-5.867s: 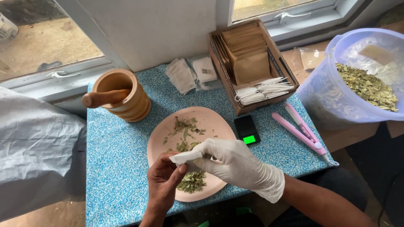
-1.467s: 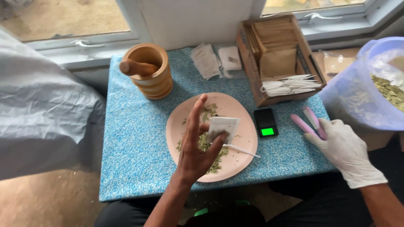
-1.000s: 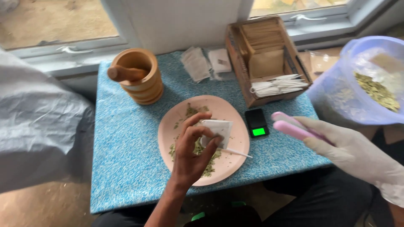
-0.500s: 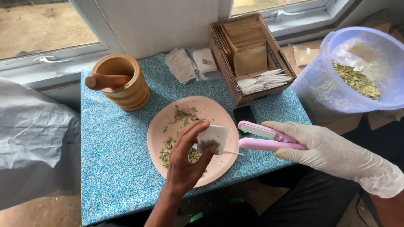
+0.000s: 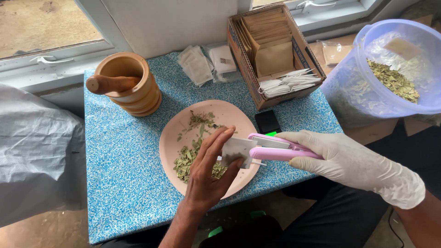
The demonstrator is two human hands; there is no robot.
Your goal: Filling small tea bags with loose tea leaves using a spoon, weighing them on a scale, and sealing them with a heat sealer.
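Observation:
My bare left hand (image 5: 209, 177) holds a small white tea bag (image 5: 237, 151) upright over a pink plate (image 5: 227, 115) of dried green leaves (image 5: 189, 158). My right hand (image 5: 342, 158), in a white glove, grips a pink sealing clamp (image 5: 275, 148) whose two jaws sit at the bag's right edge. A thin string trails from the bag across the plate.
A wooden mortar with pestle (image 5: 126, 85) stands at the back left of the blue speckled table (image 5: 121, 174). A cardboard box (image 5: 274, 53) of brown sachets and white bags is at the back right, a small black scale (image 5: 267, 122) beside the plate, a clear tub of leaves (image 5: 392, 76) far right.
My right hand picked the pink clamp up from the table and brought it leftward to the tea bag. My left hand has kept the bag over the plate.

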